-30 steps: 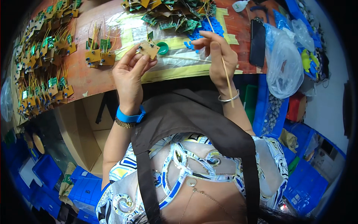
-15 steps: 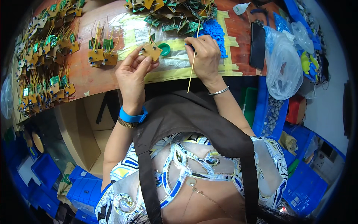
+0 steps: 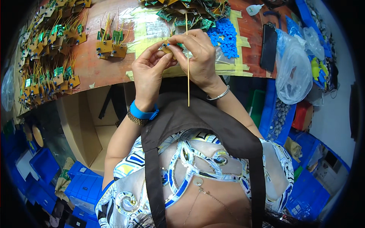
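Observation:
My left hand (image 3: pixel 148 72) is closed, pinching a small tan circuit board (image 3: pixel 165 48) near the table's front edge. My right hand (image 3: pixel 200 57) meets it there, its thumb and forefinger at the board with a tiny blue piece (image 3: pixel 168 45) between them. A thin wooden stick (image 3: pixel 188 87) is also held in that hand, hanging down past the palm. My fingers cover most of the board, so I cannot tell whether the blue piece is seated on it. Just right of my hands lies a heap of small blue pieces (image 3: pixel 227 38).
Two wired circuit boards (image 3: pixel 110 49) lie to the left, with many more in rows (image 3: pixel 49 45) at the far left. Another pile of green boards (image 3: pixel 190 19) is behind my hands. To the right are a black phone (image 3: pixel 268 47), a small white bottle (image 3: pixel 254 9) and plastic bags (image 3: pixel 292 72).
My right hand has come left from the blue heap to the board, bringing the stick with it. The stick now hangs more upright. The green cap is now hidden by my hands.

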{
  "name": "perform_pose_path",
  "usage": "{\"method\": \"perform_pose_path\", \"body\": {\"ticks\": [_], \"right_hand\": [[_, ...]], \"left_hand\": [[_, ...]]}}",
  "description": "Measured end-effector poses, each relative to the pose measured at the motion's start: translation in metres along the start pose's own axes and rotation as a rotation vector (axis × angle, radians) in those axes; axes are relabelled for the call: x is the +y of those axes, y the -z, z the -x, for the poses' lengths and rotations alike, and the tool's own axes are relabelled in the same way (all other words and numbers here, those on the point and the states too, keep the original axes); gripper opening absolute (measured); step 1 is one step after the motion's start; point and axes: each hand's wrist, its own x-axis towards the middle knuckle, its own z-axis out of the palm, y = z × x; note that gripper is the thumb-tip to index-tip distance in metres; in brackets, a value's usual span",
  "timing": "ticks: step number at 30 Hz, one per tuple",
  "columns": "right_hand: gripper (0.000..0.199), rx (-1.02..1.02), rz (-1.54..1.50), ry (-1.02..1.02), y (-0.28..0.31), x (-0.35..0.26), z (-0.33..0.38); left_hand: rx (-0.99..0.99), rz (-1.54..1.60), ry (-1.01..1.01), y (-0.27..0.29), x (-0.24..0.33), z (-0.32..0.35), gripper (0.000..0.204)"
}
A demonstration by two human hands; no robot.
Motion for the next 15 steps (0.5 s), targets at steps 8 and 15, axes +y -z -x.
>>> {"method": "perform_pose_path", "body": {"ticks": [8, 15], "right_hand": [[0.023, 0.004, 0.065, 0.059, 0.0003, 0.0012, 0.0032], [0.022, 0.020, 0.051, 0.041, -0.0022, 0.0026, 0.0026]], "left_hand": [[0.007, 0.013, 0.039, -0.0011, 0.0024, -0.0004, 0.033], [-0.021, 0.008, 0.024, -0.0011, 0.0010, -0.0020, 0.033]]}}
